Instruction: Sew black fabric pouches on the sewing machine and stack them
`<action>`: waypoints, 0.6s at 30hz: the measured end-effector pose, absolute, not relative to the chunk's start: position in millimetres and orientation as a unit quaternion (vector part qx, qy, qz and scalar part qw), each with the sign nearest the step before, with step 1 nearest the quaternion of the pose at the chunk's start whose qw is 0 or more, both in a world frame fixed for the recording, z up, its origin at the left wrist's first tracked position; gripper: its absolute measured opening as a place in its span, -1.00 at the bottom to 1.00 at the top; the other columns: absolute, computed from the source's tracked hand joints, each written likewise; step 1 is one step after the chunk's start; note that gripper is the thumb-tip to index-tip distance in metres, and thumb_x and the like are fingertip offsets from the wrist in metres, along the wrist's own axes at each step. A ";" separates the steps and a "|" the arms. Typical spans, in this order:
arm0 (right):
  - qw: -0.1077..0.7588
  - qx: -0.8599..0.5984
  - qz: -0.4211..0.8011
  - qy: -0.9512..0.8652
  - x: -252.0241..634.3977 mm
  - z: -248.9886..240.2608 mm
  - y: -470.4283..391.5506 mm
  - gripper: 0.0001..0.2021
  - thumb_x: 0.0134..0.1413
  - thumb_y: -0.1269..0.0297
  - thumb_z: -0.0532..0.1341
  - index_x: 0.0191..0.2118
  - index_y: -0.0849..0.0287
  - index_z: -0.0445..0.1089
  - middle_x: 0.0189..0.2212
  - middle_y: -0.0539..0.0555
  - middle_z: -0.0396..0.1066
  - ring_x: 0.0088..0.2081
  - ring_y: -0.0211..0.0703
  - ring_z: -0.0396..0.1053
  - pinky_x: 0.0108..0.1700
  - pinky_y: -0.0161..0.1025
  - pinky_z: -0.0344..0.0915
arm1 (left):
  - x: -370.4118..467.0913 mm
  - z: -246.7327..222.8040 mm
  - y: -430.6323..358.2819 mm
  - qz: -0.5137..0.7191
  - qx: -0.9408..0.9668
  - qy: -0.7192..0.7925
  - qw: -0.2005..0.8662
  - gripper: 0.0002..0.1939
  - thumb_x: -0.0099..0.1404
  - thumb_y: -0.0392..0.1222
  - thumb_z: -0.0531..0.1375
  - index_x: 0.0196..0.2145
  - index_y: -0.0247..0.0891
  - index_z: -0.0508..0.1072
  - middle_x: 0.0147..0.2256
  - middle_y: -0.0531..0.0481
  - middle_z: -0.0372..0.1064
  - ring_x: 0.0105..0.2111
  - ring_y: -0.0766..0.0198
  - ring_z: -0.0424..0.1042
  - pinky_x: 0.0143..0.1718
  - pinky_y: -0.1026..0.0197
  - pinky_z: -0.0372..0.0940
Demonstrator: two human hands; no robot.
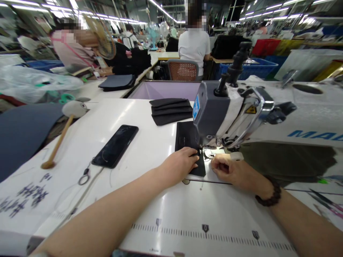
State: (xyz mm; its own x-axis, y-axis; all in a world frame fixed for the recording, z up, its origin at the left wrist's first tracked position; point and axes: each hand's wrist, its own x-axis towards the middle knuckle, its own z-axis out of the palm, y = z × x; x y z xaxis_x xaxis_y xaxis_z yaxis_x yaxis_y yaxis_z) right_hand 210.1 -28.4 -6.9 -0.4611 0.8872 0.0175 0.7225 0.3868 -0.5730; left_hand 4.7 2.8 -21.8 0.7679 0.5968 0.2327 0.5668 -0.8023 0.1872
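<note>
My left hand lies flat with its fingers stretched over a black fabric piece, pressing it on the white table left of the needle. The fabric's right part runs beside the presser foot of a sewing machine. Just right of the lit needle plate, my right hand has its fingers curled in a pinch. What they hold, if anything, is too small to make out. A dark bead bracelet circles that wrist. Behind the fabric lies a stack of folded black pieces.
On the left lie a phone with a cable, a metal ring and a wooden-handled mallet. Scissors rest at far right. A lilac-lined bin sits beyond the table edge. Several people sit farther back.
</note>
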 end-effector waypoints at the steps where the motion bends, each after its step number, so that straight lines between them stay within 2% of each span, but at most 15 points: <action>1: 0.165 -0.492 0.254 -0.816 210.5 -7.2 -28.9 -0.91 -0.09 0.39 0.08 -0.51 0.16 0.29 -0.66 -0.11 0.16 -0.61 -0.37 0.12 -0.56 -0.41 0.07 | 4.8 -22.1 2.8 0.144 0.939 0.308 0.054 -0.84 0.26 -0.24 0.08 -0.27 -0.34 0.41 -0.17 -0.12 0.32 -0.15 0.19 0.32 -0.11 0.19 0.26; 18: 0.226 -0.499 0.269 -0.792 207.8 -9.3 -33.0 -0.88 -0.06 0.31 0.07 -0.46 0.18 0.32 -0.67 -0.08 0.15 -0.63 -0.35 0.10 -0.60 -0.39 0.08 | 3.7 -23.2 2.0 0.138 0.940 0.308 0.049 -0.83 0.27 -0.24 0.07 -0.24 -0.33 0.41 -0.14 -0.10 0.31 -0.13 0.22 0.31 -0.06 0.22 0.25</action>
State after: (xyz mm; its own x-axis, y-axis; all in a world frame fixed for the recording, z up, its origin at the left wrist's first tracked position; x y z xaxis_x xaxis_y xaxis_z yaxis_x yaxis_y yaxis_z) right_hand 207.8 -33.0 -9.3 -0.4002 0.9121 0.0885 0.6692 0.3569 -0.6518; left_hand 3.7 2.0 -23.2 0.7725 0.5925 0.2285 0.5655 -0.8055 0.1769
